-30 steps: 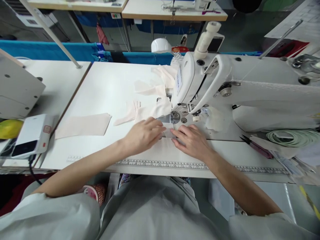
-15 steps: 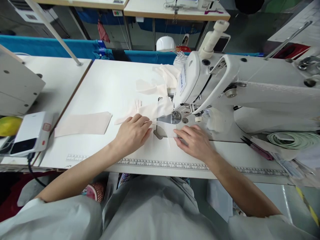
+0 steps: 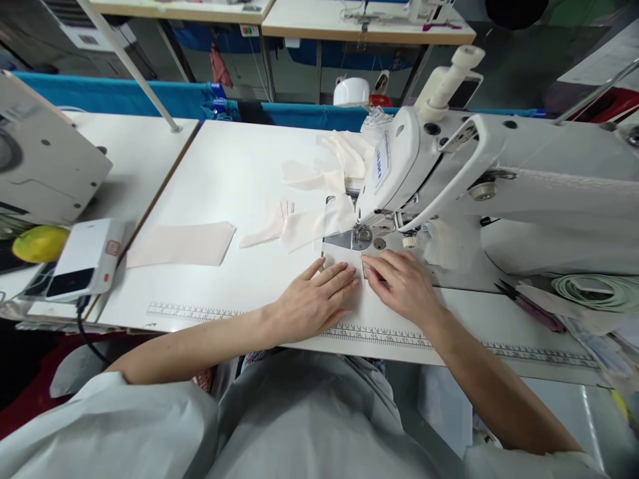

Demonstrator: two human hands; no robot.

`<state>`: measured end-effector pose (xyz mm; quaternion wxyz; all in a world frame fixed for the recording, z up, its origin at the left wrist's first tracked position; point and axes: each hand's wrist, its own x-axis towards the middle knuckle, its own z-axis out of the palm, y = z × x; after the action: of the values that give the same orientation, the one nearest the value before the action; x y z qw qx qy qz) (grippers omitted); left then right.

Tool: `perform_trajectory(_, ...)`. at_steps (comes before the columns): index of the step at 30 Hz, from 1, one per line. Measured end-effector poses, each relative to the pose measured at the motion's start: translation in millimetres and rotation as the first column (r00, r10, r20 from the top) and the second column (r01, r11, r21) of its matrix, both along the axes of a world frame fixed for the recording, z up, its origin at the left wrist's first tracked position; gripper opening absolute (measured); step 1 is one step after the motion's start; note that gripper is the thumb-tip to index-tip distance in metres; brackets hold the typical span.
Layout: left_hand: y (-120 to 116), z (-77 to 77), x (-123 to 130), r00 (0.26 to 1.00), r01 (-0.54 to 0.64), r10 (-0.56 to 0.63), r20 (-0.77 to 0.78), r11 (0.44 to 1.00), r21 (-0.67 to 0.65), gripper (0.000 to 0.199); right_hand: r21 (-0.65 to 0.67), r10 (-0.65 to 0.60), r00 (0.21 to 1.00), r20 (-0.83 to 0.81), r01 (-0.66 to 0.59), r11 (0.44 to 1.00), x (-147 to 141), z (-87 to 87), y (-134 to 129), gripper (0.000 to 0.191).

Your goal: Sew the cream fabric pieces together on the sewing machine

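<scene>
My left hand (image 3: 315, 298) lies palm down with its fingers spread, in front of the needle area of the white sewing machine (image 3: 392, 166). Just right of it, my right hand (image 3: 402, 283) has thumb and forefinger brought together at the edge of some thin pale fabric, whose outline is hard to see on the white table. A pale pink fabric strip (image 3: 312, 224) runs leftward from the presser foot. Behind it, more sheer fabric (image 3: 344, 153) is bunched. One flat pink piece (image 3: 182, 244) lies apart at the left.
Along the table's front edge runs a printed ruler (image 3: 384, 336). Dark-tipped snips (image 3: 534, 308) and a coil of green cord (image 3: 594, 291) are at the right. A white box-shaped device (image 3: 84, 259) and a yellow fruit (image 3: 40, 244) sit at the left.
My left hand has left the pink strip and moved right and nearer to me, beside my right hand. My right hand stays near the presser foot. The whole view has shifted slightly.
</scene>
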<state>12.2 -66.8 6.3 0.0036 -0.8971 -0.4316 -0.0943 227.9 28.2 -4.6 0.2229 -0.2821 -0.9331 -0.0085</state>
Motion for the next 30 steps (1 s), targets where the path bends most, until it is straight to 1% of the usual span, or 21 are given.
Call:
perform_trajectory(4, -2, -6.2, 0, 1.0, 0.004, -0.004, 0.0, 1.0, -0.007, 0.051, 0.006, -0.013, 0.999, -0.04, 0.014, 1.0, 2, -0.6, 2, 0.028)
perform_trajectory(8, -3, -6.6, 0, 1.0, 0.005, -0.005, 0.002, 1.0, -0.003, 0.049, 0.035, -0.02, 0.995, -0.099, 0.024, 0.999, 4, -1.8, 4, 0.027)
perform_trajectory(12, -2, -6.6, 0, 1.0, 0.011, -0.011, 0.014, 1.0, -0.006, 0.048, 0.036, 0.009, 0.995, -0.098, -0.006, 0.999, 2, 0.4, 3, 0.026)
perform_trajectory(18, -3, -6.8, 0, 0.999, 0.005, -0.004, 0.039, 1.0, -0.019, 0.048, -0.032, 0.09, 0.99, -0.105, -0.094, 0.995, 0, 6.2, 0, 0.023)
perform_trajectory(25, -4, -6.3, -3, 0.998, 0.015, -0.014, 0.066, 1.0, -0.005, 0.05, -0.07, 0.065, 0.994, -0.09, -0.071, 0.995, 3, 6.9, 1, 0.024)
perform_trajectory(30, -6, -7.3, -3, 0.994, 0.065, -0.065, 0.083, 0.998, -0.008, 0.051, -0.101, 0.069, 0.993, -0.094, -0.078, 0.992, 3, 9.3, 1, 0.027)
